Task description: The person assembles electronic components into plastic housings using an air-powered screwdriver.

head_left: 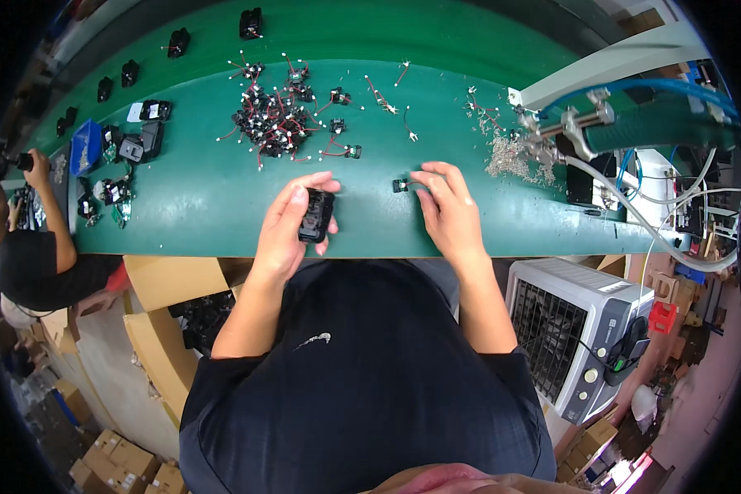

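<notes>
My left hand (286,221) is closed round a small black plastic housing (316,216), held upright over the near edge of the green bench. To the right, my right hand (451,207) pinches the lead of a small black part with a green face (400,186), which sticks out leftward from the fingertips. The lead itself is mostly hidden by the fingers. Beyond both hands lies a heap of similar black parts with red and black wires (272,123). A few single wired parts (352,151) are scattered beside the heap.
Loose wires (380,95) and a pile of tiny pale pieces (514,156) lie at the right, near a hose-fed metal fixture (580,132). At the left are a blue bin (85,148) and black housings (144,142). A co-worker (37,247) sits far left; an air cooler (580,329) stands below right.
</notes>
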A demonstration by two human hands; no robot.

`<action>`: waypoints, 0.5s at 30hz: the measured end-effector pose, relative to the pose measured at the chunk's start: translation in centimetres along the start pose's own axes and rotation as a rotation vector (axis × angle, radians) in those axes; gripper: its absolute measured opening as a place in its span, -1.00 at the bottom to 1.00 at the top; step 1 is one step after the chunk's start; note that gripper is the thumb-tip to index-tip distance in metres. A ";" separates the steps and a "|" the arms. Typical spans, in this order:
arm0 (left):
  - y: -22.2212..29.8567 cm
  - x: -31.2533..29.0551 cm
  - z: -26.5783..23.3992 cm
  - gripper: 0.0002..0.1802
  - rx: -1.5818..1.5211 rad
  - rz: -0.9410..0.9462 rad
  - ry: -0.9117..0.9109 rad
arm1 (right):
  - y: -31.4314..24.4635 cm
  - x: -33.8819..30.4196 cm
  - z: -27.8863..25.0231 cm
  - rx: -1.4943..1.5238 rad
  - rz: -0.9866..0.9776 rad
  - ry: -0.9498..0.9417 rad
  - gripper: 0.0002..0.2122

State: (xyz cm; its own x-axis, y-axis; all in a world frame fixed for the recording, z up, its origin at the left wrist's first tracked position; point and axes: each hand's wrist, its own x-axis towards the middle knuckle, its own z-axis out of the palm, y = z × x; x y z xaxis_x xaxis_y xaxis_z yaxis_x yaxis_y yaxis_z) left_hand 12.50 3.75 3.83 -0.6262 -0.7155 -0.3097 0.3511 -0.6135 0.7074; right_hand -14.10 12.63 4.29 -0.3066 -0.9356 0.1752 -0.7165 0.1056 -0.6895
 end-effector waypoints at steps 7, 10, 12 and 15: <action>-2.0 -0.6 1.5 0.05 0.094 0.000 -0.084 | 0.9 1.7 0.7 -0.177 -0.363 -0.159 -0.87; -2.0 0.1 2.1 0.10 0.162 -0.028 -0.061 | 0.5 1.4 0.6 -0.224 -0.384 -0.177 -0.89; -2.3 0.6 2.1 0.08 0.218 -0.013 -0.061 | 0.3 1.2 0.6 -0.240 -0.402 -0.175 -0.87; -2.5 1.7 1.7 0.03 0.520 0.093 -0.035 | -0.5 0.9 0.6 -0.130 -0.435 -0.075 -0.88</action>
State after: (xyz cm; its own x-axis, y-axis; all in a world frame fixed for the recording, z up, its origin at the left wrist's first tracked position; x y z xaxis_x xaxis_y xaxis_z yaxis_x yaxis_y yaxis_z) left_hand 9.36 4.67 2.59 -0.6348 -0.7420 -0.2157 0.0200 -0.2948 0.9554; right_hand -13.65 11.53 4.34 0.0833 -0.9234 0.3746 -0.8424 -0.2660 -0.4686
